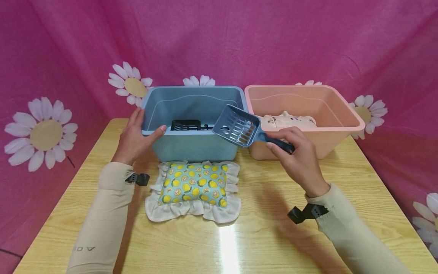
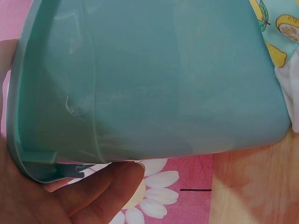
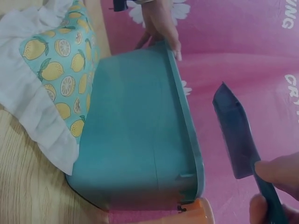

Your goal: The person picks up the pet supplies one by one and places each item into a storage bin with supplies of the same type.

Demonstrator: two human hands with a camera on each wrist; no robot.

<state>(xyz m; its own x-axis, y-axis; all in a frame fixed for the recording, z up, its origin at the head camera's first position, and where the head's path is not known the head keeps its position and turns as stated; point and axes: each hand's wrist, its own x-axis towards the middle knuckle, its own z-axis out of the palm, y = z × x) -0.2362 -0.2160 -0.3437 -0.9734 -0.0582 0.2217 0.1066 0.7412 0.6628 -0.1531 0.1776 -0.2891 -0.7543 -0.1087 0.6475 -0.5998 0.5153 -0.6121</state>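
My right hand (image 1: pixel 297 158) holds a dark blue slotted litter scoop (image 1: pixel 241 127) by its handle. The scoop's head hangs over the front right rim of a blue plastic bin (image 1: pixel 195 146), and its handle passes in front of a pink bin (image 1: pixel 304 142). At the blue bin's front left corner, my left hand (image 1: pixel 135 135) grips the rim, thumb over the front edge and the other fingers along the outside wall. Within the blue bin lies a black slotted thing (image 1: pixel 186 125), partly hidden by the front wall. A pale, spotted item (image 1: pixel 291 121) rests in the pink bin.
A lemon-print cushion (image 1: pixel 195 184) with a white ruffle lies on the wooden table (image 1: pixel 260 236) before the blue bin. Behind both bins hangs a magenta cloth (image 1: pixel 222 42) with large daisies. The two bins stand side by side.
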